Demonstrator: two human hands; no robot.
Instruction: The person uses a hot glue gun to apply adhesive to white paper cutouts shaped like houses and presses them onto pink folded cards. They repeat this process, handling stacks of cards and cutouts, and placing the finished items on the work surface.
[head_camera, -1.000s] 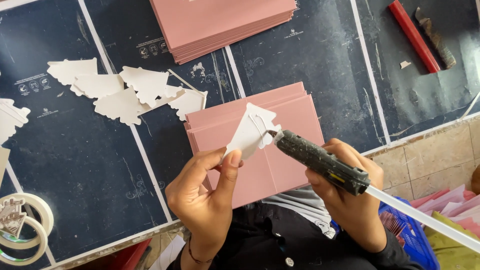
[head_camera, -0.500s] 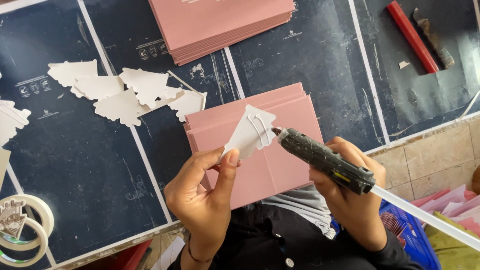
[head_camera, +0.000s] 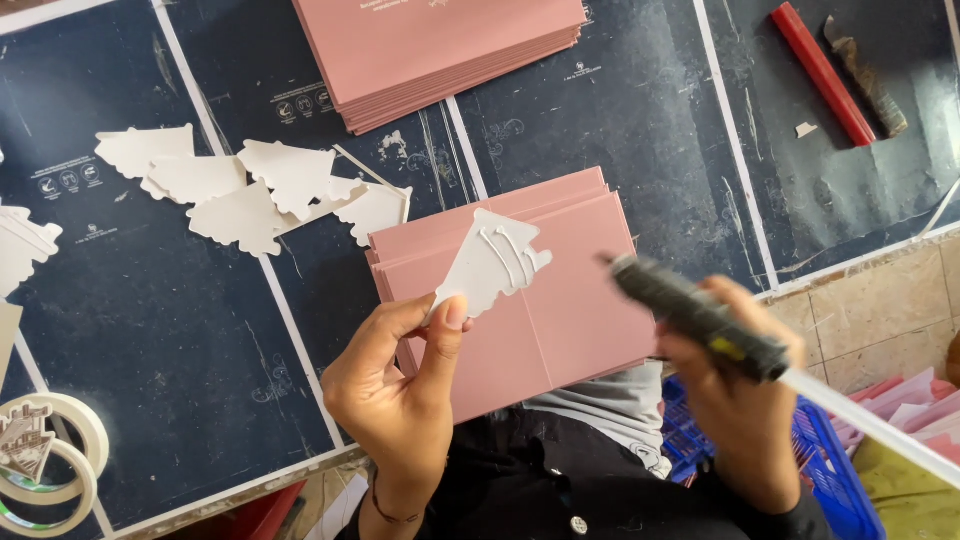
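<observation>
- While the left hand (head_camera: 400, 385) pinches the white cutout (head_camera: 492, 265) above the pink envelopes (head_camera: 520, 300), wet glue lines could smear or touch fingers.
- Right hand (head_camera: 735, 400) is wrapped around the glue gun (head_camera: 695, 318); drips could spot those envelopes.

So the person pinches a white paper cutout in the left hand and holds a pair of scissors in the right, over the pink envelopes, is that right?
Not scissors. The head view shows the right hand holding a dark glue gun with a pale glue stick at its back. The left hand does pinch the white cutout, over the pink envelopes.
</observation>
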